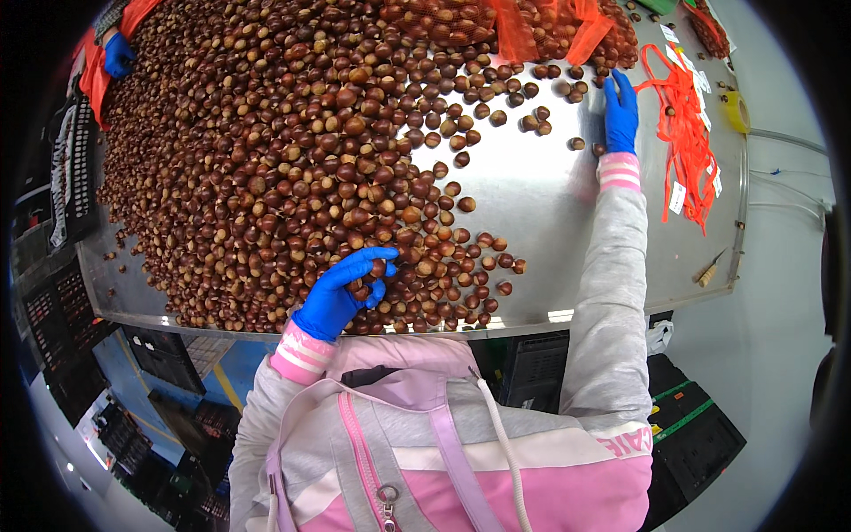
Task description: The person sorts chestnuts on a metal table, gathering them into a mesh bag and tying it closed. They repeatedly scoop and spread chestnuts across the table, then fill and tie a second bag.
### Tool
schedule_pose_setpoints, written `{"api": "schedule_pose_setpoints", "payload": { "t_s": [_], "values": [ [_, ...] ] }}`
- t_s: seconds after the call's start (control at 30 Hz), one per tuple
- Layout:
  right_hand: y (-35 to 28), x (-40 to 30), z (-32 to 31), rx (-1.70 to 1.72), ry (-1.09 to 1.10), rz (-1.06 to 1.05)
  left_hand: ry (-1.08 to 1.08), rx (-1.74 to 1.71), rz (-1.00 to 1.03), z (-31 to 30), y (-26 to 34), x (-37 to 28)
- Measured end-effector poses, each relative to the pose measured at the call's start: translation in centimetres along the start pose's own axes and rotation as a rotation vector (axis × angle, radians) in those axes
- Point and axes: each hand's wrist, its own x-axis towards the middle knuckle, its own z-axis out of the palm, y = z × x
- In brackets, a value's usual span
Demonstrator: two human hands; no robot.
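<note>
A broad heap of chestnuts (266, 173) covers much of the metal table (532, 193). My left hand (346, 289), in a blue glove, curls around a few chestnuts at the heap's near edge. Farther off on the right, my right hand (621, 116), also gloved in blue, reaches flat with its fingers extended beside the red mesh netting; whether it grips anything is unclear. Filled red mesh bags of chestnuts (439, 23) lie at the far edge of the view. Right of my right hand is a tangle of red mesh strips (685, 146) with white tags.
A roll of yellow tape (736, 112) and a small wood-handled pointed tool (707, 272) lie toward the table's right edge. A co-worker's blue-gloved hand (118, 56) is at the upper left, beside red netting. Black crates (691, 432) stand below the table at the right.
</note>
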Motion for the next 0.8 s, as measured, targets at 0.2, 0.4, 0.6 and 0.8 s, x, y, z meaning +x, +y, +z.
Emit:
{"api": "schedule_pose_setpoints", "payload": {
  "t_s": [0.2, 0.4, 0.6, 0.8],
  "values": [
    [-6.9, -3.0, 4.7, 0.096, -0.052, -0.076, 0.008, -0.027, 0.016, -0.1, -0.1, 0.2],
    [-13.1, -8.6, 8.6, 0.102, -0.049, -0.190, -0.041, -0.057, 0.021, -0.7, -0.3, 0.3],
    [-17.1, -13.2, 11.7, 0.094, -0.074, -0.203, 0.029, -0.117, 0.062, -1.1, 0.7, -0.9],
    [-20.2, -16.6, 12.7, 0.192, -0.162, -0.147, 0.052, -0.172, 0.154, -4.9, 0.7, -2.6]
  ]
}}
